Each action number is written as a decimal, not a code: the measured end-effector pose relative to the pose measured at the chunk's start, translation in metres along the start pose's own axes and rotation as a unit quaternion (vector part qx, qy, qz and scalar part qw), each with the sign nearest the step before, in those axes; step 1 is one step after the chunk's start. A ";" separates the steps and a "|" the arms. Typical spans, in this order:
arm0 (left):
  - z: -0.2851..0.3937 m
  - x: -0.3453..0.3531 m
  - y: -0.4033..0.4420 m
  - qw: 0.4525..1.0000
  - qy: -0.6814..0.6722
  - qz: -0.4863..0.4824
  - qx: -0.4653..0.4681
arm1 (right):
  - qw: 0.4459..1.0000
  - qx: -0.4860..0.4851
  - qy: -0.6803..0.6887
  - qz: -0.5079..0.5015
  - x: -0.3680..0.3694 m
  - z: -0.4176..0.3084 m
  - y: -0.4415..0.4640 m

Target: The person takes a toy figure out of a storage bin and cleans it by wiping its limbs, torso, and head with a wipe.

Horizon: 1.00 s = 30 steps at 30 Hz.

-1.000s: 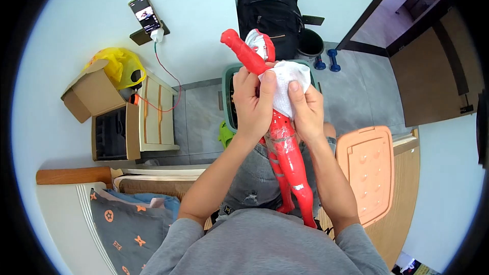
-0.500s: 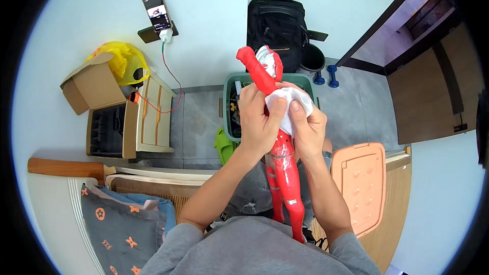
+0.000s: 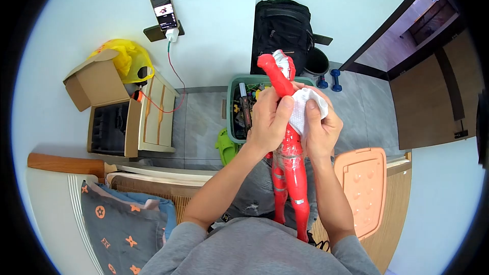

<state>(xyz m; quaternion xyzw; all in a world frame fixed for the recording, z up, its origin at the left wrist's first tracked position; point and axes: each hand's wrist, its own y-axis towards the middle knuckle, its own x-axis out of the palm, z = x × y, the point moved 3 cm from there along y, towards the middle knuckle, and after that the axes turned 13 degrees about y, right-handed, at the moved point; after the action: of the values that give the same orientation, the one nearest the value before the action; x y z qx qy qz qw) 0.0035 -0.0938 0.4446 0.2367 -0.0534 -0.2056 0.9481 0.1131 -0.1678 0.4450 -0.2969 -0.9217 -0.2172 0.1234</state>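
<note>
A long red toy figure [image 3: 296, 183] with a silver-and-red head lies tilted over my lap, its legs toward my body and one red arm raised. My left hand [image 3: 270, 119] is closed around its upper body, the thumb against a white cloth [image 3: 301, 112]. My right hand [image 3: 324, 125] pinches that cloth between thumb and fingers against the figure's side. The figure's chest is hidden by the hands and cloth. Clear shiny strips and silver patches show on its waist and legs.
Below the figure's head stands a green bin [image 3: 232, 107] of assorted toys. An orange lid [image 3: 360, 192] lies at right. Behind are a black backpack [image 3: 281, 28], a bucket [image 3: 318, 62] and blue dumbbells [image 3: 335, 80]. An open cardboard box [image 3: 131, 127] and a wall-mounted phone [image 3: 163, 11] are at left.
The camera view has shifted slightly, so the scene sits a little farther right. My right hand with the cloth has moved slightly right, away from the left thumb.
</note>
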 end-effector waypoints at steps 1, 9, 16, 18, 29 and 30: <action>0.001 0.002 -0.001 1.000 0.019 0.002 0.002 | 0.998 -0.038 -0.047 -0.017 0.002 -0.006 0.001; -0.002 0.005 -0.007 0.992 0.123 -0.016 0.021 | 0.995 -0.017 -0.093 -0.020 -0.004 -0.012 0.007; 0.002 0.012 -0.006 0.984 0.160 0.014 0.075 | 0.991 -0.048 -0.095 0.083 -0.013 -0.019 0.005; 0.000 0.012 -0.006 0.983 0.168 0.016 0.070 | 0.991 -0.074 -0.105 0.044 -0.015 -0.016 0.008; -0.014 0.012 -0.009 0.995 0.103 0.018 0.008 | 0.988 0.130 0.068 0.040 -0.024 0.006 0.010; -0.014 0.012 -0.008 0.997 0.070 0.021 0.012 | 0.984 0.147 0.091 0.050 -0.026 0.012 0.008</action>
<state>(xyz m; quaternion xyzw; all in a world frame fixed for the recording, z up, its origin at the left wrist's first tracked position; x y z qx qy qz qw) 0.0141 -0.0997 0.4288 0.2602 0.0054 -0.1676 0.9509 0.1376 -0.1694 0.4279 -0.3005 -0.9122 -0.0989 0.2603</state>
